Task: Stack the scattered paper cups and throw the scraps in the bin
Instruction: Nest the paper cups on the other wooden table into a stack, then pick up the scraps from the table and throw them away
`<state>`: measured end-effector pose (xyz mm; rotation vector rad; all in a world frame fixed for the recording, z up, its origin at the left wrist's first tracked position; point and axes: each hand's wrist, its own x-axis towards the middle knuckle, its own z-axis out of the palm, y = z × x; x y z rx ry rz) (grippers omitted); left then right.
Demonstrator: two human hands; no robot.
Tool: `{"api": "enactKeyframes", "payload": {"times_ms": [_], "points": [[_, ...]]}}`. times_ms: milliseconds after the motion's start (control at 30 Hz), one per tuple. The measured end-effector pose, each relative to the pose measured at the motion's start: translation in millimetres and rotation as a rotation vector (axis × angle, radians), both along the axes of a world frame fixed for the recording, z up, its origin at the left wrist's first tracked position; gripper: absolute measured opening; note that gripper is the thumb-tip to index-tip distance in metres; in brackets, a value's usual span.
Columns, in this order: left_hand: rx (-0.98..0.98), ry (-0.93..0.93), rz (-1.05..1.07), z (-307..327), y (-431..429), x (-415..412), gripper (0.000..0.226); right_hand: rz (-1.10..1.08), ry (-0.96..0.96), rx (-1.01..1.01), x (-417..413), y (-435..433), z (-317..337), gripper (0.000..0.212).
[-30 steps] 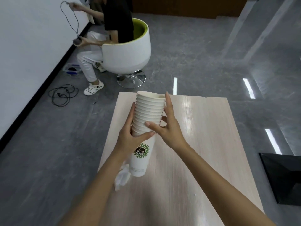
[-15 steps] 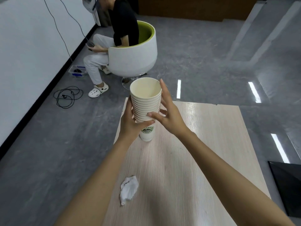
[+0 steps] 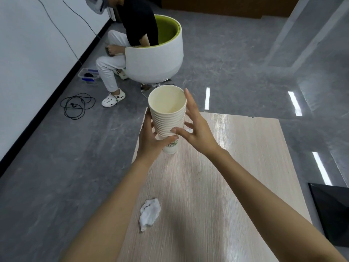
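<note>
Paper cups (image 3: 168,118) are nested into one tall cream column, their rolled rims forming a ribbed band under the open top cup. They stand upright over the far left part of the pale wood-grain surface (image 3: 236,167). The left grip (image 3: 151,142) wraps the lower part, fingers behind and thumb across the front. The right grip (image 3: 198,133) is spread with straight fingers, its thumb tip touching the front and its forefinger lying up the right side toward the rim.

The bottom cup carries a round green logo, half covered by the left thumb and unreadable. I cannot tell whether its base rests on the surface or is held just above it.

A crumpled white scrap (image 3: 150,213) lies near the surface's left edge, well apart from the cups. Beyond, a seated person (image 3: 136,25) occupies a white chair (image 3: 154,59) with a green lining, and a black cable coil (image 3: 77,105) lies on the grey floor. A black object (image 3: 332,210) is cut off at the right edge.
</note>
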<state>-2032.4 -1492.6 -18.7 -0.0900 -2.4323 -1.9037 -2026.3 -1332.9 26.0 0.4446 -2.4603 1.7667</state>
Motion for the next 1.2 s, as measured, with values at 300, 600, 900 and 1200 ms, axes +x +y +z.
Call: {"api": "enactKeyframes", "payload": {"times_ms": [300, 600, 900, 1200], "points": [[-0.208, 0.072, 0.028, -3.8, -11.0, 8.6, 0.100, -0.059, 0.032, 0.086, 13.5, 8.5, -2.5, 0.078], [-0.325, 0.141, 0.076, -19.4, -33.2, 56.9, 0.051, -0.208, -0.026, 0.088, 49.5, 25.5, -31.5, 0.043], [-0.409, -0.014, -0.061, -75.0, -51.9, 134.5, 0.029, -0.245, -0.154, 0.108, 106.3, 26.8, -75.5, 0.029], [-0.444, -0.172, -0.158, -117.6, -57.6, 180.4, 0.052, -0.241, -0.256, 0.138, 152.0, 22.5, -104.7, 0.028]]}}
